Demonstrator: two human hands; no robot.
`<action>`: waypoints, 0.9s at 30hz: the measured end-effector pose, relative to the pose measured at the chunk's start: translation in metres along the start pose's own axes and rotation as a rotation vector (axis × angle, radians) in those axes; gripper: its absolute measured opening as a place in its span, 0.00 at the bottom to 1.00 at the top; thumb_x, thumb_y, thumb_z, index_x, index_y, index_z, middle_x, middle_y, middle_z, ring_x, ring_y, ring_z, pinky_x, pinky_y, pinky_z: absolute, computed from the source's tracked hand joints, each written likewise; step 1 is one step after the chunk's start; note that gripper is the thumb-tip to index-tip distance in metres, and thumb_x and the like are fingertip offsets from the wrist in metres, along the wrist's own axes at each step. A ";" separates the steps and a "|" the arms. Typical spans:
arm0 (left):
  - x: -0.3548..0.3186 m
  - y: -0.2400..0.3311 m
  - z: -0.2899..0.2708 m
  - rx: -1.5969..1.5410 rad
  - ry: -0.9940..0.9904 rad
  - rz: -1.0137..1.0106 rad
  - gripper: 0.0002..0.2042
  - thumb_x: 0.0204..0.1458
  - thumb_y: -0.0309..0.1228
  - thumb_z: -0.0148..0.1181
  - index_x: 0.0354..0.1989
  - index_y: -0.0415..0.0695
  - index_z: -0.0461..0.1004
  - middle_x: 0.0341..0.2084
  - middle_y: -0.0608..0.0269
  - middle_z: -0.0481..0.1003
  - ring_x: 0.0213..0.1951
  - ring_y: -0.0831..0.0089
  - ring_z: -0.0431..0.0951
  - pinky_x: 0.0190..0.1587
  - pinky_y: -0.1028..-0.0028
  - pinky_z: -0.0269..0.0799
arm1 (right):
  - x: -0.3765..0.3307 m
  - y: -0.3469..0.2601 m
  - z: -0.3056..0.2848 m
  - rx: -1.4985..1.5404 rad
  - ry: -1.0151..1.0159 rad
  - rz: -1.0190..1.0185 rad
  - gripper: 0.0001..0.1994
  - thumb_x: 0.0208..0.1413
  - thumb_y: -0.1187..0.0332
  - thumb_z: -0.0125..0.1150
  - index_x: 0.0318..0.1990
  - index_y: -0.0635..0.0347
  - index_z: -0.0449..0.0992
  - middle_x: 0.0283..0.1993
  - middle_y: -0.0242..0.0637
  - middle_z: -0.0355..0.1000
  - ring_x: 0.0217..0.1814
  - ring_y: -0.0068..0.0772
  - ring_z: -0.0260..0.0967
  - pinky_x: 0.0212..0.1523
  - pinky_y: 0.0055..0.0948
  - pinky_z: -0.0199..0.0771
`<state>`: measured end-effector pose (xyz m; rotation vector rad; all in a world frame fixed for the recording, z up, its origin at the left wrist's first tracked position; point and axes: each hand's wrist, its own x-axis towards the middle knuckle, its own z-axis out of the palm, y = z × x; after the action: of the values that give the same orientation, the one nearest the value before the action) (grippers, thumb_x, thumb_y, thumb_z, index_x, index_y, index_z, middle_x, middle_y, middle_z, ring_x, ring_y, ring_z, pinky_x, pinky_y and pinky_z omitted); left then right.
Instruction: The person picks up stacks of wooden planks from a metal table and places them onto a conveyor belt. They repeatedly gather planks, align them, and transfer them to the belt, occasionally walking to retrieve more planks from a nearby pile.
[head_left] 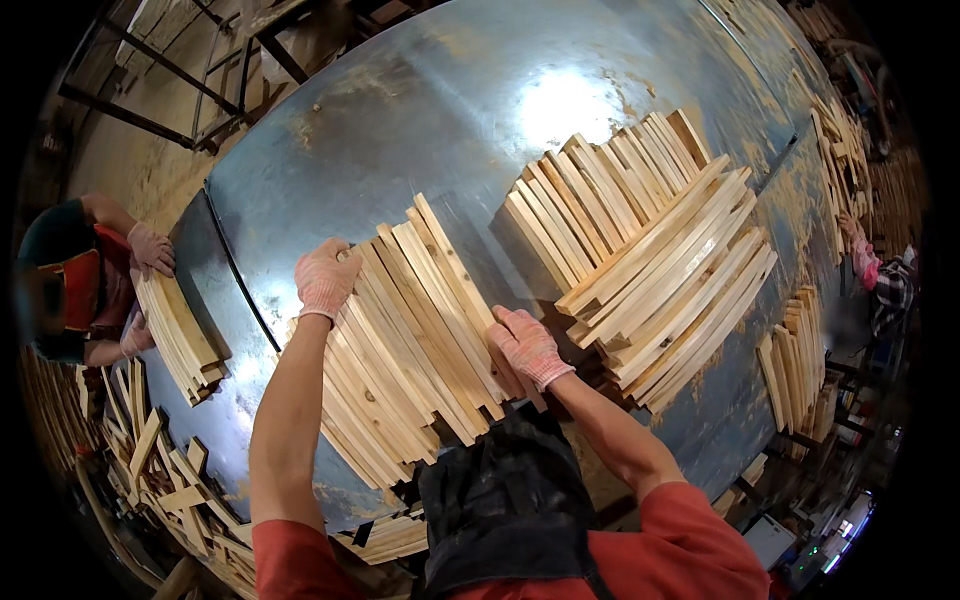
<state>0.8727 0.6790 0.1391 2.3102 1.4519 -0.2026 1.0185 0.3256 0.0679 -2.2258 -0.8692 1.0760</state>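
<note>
Side by side on the metal table [420, 130] in front of me lies a row of long pale wooden strips [415, 330], their ends uneven. My left hand [328, 280], in a pinkish knit glove, is closed over the far ends of strips at the row's left part. At the right edge of the same row, my right hand [527, 345], gloved alike, has its fingers bent against the outermost strip near its near end. The undersides of both grips are hidden. One strip at the right of the row sticks out farther than its neighbours.
To the right, more wooden strips [690, 280] lie stacked crosswise against an upright-running row [610, 185]. At the left, another person's gloved hands [150, 250] hold a bundle of strips [180, 330]. Loose offcuts [180, 490] pile up below there. A second person [885, 280] stands far right.
</note>
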 end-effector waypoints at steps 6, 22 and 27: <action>-0.057 0.021 -0.046 -0.245 0.203 -0.069 0.19 0.52 0.40 0.68 0.52 0.49 0.86 0.40 0.54 0.87 0.44 0.57 0.86 0.51 0.63 0.80 | -0.040 -0.043 -0.004 0.015 0.334 -0.293 0.32 0.65 0.53 0.64 0.72 0.62 0.72 0.65 0.55 0.75 0.68 0.57 0.71 0.71 0.46 0.71; -0.188 0.062 -0.100 -1.204 -0.166 0.188 0.36 0.60 0.29 0.63 0.78 0.33 0.61 0.63 0.50 0.74 0.62 0.63 0.77 0.67 0.66 0.72 | -0.086 -0.171 -0.019 0.366 -0.094 -0.082 0.59 0.51 0.46 0.79 0.82 0.68 0.50 0.72 0.61 0.70 0.74 0.56 0.70 0.73 0.41 0.70; -0.258 0.064 -0.009 -0.973 -0.566 0.037 0.31 0.56 0.28 0.62 0.71 0.34 0.69 0.56 0.56 0.78 0.56 0.66 0.79 0.62 0.66 0.75 | -0.080 -0.156 -0.063 0.516 0.007 0.136 0.57 0.51 0.48 0.79 0.82 0.63 0.52 0.67 0.61 0.75 0.69 0.58 0.74 0.71 0.44 0.72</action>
<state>0.8131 0.4443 0.2487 1.3323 0.9034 -0.0890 0.9816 0.3595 0.2476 -1.8663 -0.3783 1.1942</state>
